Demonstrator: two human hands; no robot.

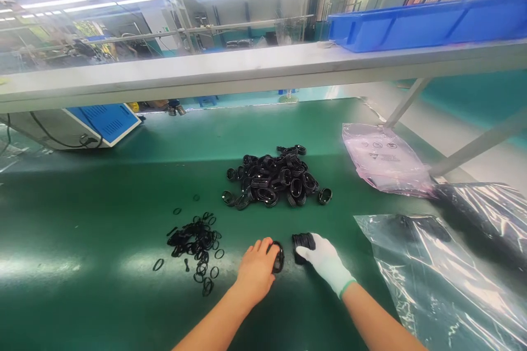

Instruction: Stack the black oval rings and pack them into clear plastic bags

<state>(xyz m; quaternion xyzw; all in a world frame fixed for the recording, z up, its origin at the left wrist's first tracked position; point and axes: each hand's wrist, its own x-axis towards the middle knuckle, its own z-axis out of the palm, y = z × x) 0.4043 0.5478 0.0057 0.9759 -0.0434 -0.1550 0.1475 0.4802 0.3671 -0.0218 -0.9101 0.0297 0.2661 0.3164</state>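
Left hand (256, 266) gripped a black coil (280, 257); gloved right hand (326, 261) clasped a ribbed bundle (302, 241); coil heap (267, 182) lay beyond on tabletop (102, 197).

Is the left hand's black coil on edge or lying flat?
On edge: the black coil shows its opening sideways, toward the right hand.

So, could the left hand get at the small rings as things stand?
Probably yes: the small rings lie just left of the left hand, with nothing standing between. It seems to be holding a black coil, though, which may hinder picking.
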